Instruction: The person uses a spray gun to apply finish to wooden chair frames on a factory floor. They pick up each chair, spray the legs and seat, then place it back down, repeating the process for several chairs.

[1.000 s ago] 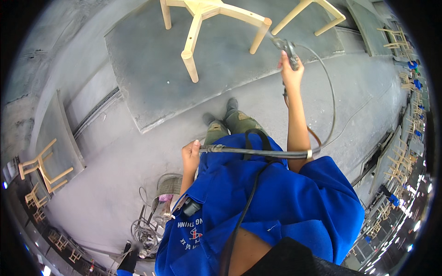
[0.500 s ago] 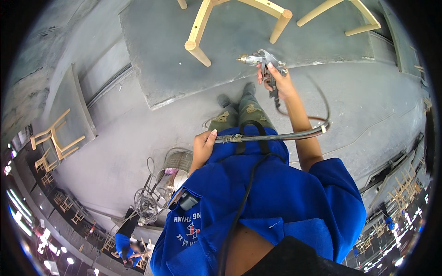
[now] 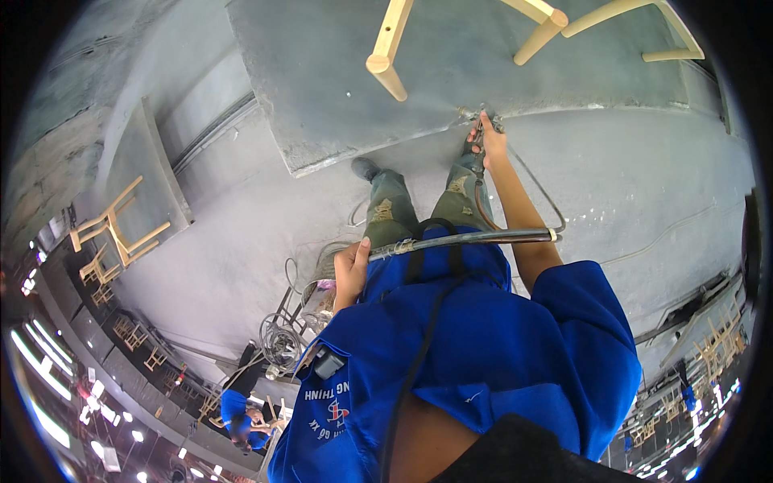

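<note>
While the right hand (image 3: 489,143) is wrapped tight round the handle of a spray gun (image 3: 478,121) up near the top middle of the frame, the left hand (image 3: 351,272) is closed on a grey hose (image 3: 475,237) just left of centre. That hose runs flat across the person's front from the left hand over to the right forearm, then loops back up toward the gun. The nozzle sits right at the edge of a grey platform (image 3: 322,88) that fills the upper middle of the picture. On it stand the pale wooden legs of a chair (image 3: 389,48), with the nearest leg end just left of and above the gun. A second chair (image 3: 652,32) shows in the upper right. More bare wooden chairs (image 3: 113,229) sit at the left edge on a lower slab. Coils of cable (image 3: 282,346) lie on the floor below the left hand, and another person (image 3: 241,406) in blue crouches in the lower left.
</note>
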`<control>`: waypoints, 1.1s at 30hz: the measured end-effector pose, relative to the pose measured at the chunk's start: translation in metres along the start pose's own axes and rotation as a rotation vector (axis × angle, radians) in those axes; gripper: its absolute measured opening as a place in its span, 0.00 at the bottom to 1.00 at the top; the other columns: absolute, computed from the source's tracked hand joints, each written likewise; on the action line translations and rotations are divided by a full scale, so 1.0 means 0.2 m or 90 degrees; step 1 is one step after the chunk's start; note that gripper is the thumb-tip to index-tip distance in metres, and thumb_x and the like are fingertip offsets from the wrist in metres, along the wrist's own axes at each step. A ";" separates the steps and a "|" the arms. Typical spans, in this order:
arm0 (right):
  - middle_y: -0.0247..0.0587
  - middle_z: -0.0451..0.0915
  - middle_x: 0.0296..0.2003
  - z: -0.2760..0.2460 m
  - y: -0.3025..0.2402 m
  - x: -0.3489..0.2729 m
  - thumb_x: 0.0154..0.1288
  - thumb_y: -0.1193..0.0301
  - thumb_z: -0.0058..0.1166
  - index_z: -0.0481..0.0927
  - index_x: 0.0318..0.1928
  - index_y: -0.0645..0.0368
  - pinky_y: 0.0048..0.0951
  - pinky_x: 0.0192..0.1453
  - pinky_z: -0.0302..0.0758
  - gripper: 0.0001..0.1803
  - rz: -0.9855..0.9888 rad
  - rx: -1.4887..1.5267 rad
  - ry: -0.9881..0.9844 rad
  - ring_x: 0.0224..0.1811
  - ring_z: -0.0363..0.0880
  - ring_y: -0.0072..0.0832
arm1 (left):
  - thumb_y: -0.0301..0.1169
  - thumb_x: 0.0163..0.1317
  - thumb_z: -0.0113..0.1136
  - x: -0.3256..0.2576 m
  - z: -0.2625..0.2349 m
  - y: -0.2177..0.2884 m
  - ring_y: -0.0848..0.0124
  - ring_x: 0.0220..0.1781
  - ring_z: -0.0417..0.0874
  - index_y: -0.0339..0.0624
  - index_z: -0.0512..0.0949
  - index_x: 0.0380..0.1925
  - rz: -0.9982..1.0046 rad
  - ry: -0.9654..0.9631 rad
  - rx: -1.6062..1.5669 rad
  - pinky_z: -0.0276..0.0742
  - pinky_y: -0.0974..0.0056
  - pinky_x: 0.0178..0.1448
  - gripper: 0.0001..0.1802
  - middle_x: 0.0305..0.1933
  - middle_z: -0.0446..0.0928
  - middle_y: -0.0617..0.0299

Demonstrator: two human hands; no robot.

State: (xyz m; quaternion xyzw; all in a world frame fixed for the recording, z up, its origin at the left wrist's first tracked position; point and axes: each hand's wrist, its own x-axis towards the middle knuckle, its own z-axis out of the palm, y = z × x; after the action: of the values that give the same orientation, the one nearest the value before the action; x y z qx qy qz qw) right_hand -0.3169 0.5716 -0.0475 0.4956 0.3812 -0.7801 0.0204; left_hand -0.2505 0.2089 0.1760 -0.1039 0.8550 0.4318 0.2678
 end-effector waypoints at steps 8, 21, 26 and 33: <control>0.43 0.83 0.27 0.49 0.53 -0.10 0.69 0.55 0.60 0.80 0.42 0.60 0.33 0.29 0.77 0.19 -0.268 -0.593 0.025 0.26 0.83 0.33 | 0.44 0.75 0.53 0.27 -0.71 -0.51 0.79 0.24 0.59 0.39 0.67 0.16 0.011 0.030 -0.095 0.55 0.64 0.26 0.28 0.18 0.62 0.71; 0.59 0.83 0.35 1.23 0.16 -1.11 0.68 0.60 0.59 0.76 0.48 0.60 0.52 0.42 0.78 0.17 -0.589 -0.962 0.092 0.39 0.83 0.57 | 0.45 0.75 0.48 0.65 -1.13 -0.88 0.77 0.23 0.64 0.36 0.70 0.15 0.090 -0.016 -0.308 0.58 0.65 0.29 0.31 0.17 0.67 0.68; 0.56 0.83 0.31 1.41 -0.13 -1.55 0.67 0.66 0.63 0.79 0.48 0.63 0.41 0.37 0.77 0.15 -0.692 -0.866 0.235 0.32 0.83 0.48 | 0.46 0.75 0.49 0.81 -1.08 -0.84 0.77 0.22 0.65 0.35 0.71 0.14 0.105 -0.107 -0.358 0.58 0.64 0.28 0.31 0.17 0.68 0.67; 0.54 0.81 0.28 1.68 -0.25 -1.49 0.67 0.64 0.63 0.80 0.46 0.64 0.38 0.34 0.75 0.16 -0.727 -0.821 0.227 0.28 0.80 0.45 | 0.46 0.74 0.50 0.89 -1.19 -0.88 0.76 0.20 0.64 0.36 0.72 0.14 0.108 -0.081 -0.354 0.57 0.64 0.27 0.31 0.15 0.66 0.68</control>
State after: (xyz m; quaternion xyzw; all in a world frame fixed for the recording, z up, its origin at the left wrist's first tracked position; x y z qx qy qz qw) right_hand -0.4406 0.2978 0.2902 0.2355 0.9347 -0.2152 -0.1568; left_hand -0.4142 -0.0763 0.0742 -0.0742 0.6908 0.6761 0.2455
